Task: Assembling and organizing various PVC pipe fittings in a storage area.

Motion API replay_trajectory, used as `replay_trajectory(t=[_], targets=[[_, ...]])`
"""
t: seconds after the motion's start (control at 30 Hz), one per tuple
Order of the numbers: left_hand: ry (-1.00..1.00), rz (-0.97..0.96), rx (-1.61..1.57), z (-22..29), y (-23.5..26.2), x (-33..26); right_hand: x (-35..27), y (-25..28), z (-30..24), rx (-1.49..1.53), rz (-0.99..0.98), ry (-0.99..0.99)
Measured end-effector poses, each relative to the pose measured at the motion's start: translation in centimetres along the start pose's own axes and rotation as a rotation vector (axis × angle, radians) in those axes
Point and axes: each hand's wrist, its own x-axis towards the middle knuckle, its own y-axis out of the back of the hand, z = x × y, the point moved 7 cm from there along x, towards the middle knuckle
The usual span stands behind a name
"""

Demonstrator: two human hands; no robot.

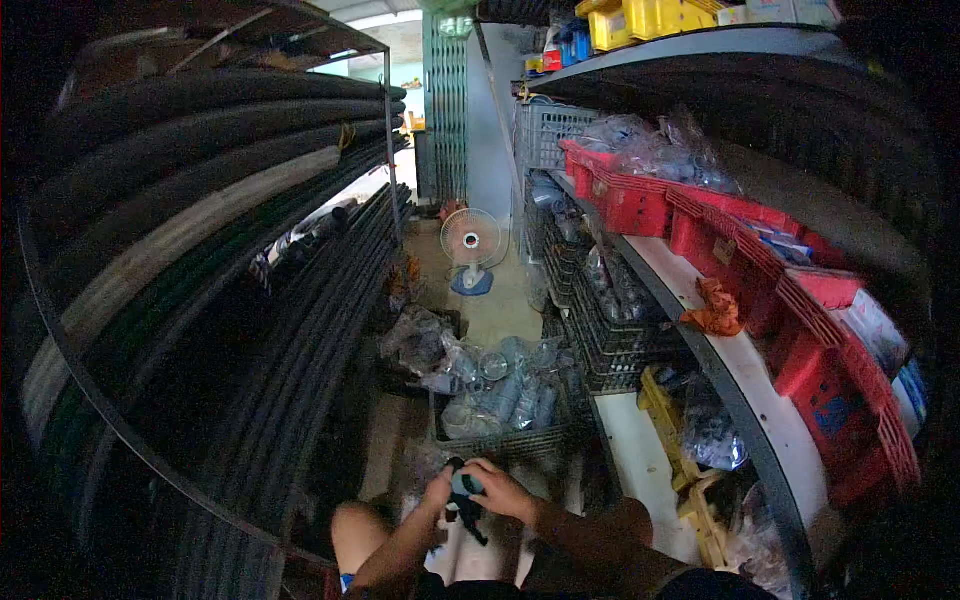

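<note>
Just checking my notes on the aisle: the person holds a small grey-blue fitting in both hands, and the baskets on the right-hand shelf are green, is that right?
Not quite. The head view shows the baskets on the right-hand shelf are red, not green. Both the left hand and right hand do hold the small grey-blue fitting.

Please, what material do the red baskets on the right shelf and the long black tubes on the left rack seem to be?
Red baskets: probably moulded plastic, judging by the even colour and lattice walls. Long black tubes: likely plastic or rubber pipe, matte and dusty with a dull sheen; the picture leaves it open.
</note>
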Motion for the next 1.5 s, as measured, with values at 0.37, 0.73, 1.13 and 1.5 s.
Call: replay_trajectory(t=[0.37,0.73,1.13,1.5], targets=[[-0.282,-0.084,-0.457,6.1,-1.2,-5.1,-0.7,-1.0,7.5,0.336,0.231,-0.346],[-0.520,-0.073,-0.785,7.8,4.2,-4.8,0.8,1.2,6.0,0.882,0.254,-0.344],[-0.851,0.336,-0.195,13.1,5.4,-10.5,1.0,3.8,1.6,0.072,0.262,0.016],[-0.201,-0.180,-0.917,6.9,-0.5,-5.6,0.9,1.3,-1.5,0.005,0.113,0.058]])
